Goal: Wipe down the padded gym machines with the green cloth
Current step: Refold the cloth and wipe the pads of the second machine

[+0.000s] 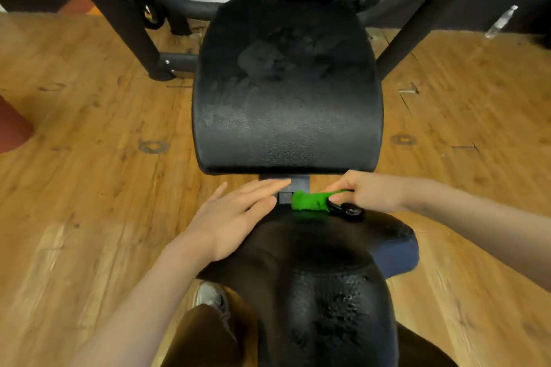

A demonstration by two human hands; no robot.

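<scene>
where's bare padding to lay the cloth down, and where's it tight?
Free: the large black padded backrest, wholly bare between the frame legs. Also the near black seat pad below both hands. Tight: the gap between pads, where the left hand, green cloth, right hand and a black knob crowd together.

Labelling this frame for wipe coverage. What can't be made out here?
- Green cloth: right hand covers its right end; full size unknown.
- Small black object by the right hand: too dark and blurred to identify.
- Metal bracket between back pad and seat: partly covered by the left hand and cloth.
- Seat front: cut off by the bottom edge.
- Frame top: cut off by the upper edge.
</scene>
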